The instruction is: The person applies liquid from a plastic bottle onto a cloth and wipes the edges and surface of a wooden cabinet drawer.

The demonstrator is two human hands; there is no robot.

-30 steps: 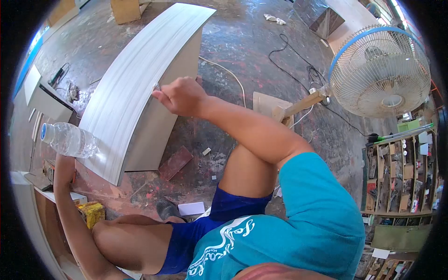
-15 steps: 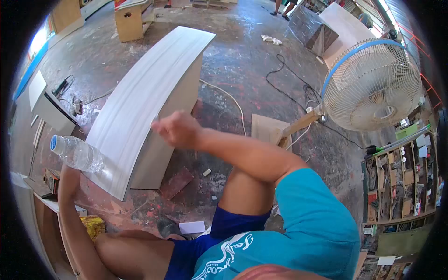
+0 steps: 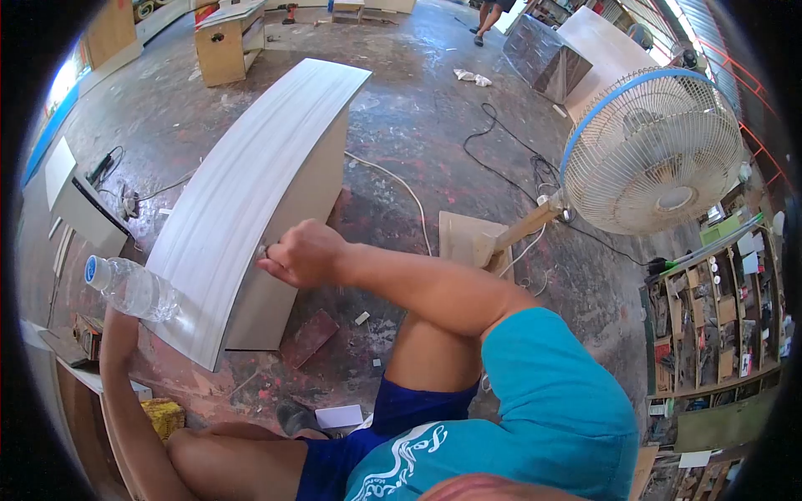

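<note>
A long cabinet-like box with a white wood-grain top panel (image 3: 238,175) stands before me, its plain side (image 3: 288,242) facing right. My right hand (image 3: 305,253) is closed at the panel's right edge, thumb and fingers pinched together. Something small seems to show at the fingertips, too small to name. On the near left end of the panel stands a clear plastic bottle (image 3: 138,290) with a blue cap. My left arm reaches up beside that end; my left hand (image 3: 119,321) is mostly hidden behind the bottle, and its fingers do not show.
A standing fan (image 3: 656,150) is to the right, with cables (image 3: 535,171) on the floor. Shelves of small items (image 3: 718,309) line the far right. A dark red block (image 3: 311,338) lies beside the box. Another person's legs (image 3: 484,21) show at the back.
My right hand has slid a little nearer to me along the panel's edge, still closed. The whole view has shifted slightly. The bottle stays on the panel.
</note>
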